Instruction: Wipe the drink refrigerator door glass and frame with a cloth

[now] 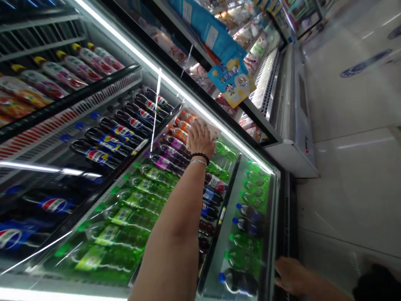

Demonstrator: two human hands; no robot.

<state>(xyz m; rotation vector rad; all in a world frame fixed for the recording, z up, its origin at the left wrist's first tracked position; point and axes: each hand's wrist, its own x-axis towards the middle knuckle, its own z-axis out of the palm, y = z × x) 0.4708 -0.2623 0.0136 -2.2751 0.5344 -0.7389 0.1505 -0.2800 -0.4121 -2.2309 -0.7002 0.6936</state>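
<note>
At the far left, rows of yellow-capped bottles (62,77) lie above rows of Pepsi bottles (103,144), and green bottles (125,225) fill the lowest shelves behind the glass door (140,196) of a drinks cooler. Further right, the left hand (200,140), with a dark bead bracelet (200,157) and a thin silver bangle (198,162) at the wrist, presses a white cloth (206,125) against the glass near the top of the door, beside orange-capped bottles (183,125). Its fingers (196,131) lie close together over the cloth, though their tips are lost in its folds. The shelves look fully stocked, and no stretch of glass clearly differs from the rest, since glare and bright streaks cross much of it, so what has been covered and what remains is hard to judge. Above, a blue hanging sign (228,79) partly blocks the packed display case (250,54) behind. At the lower right, the right hand (293,276) rests at the black cooler frame (286,234) with its fingers slightly apart and empty, beside the tiled floor (351,175), while a dark shape (376,284) at the corner is cut off and cannot be made out
</note>
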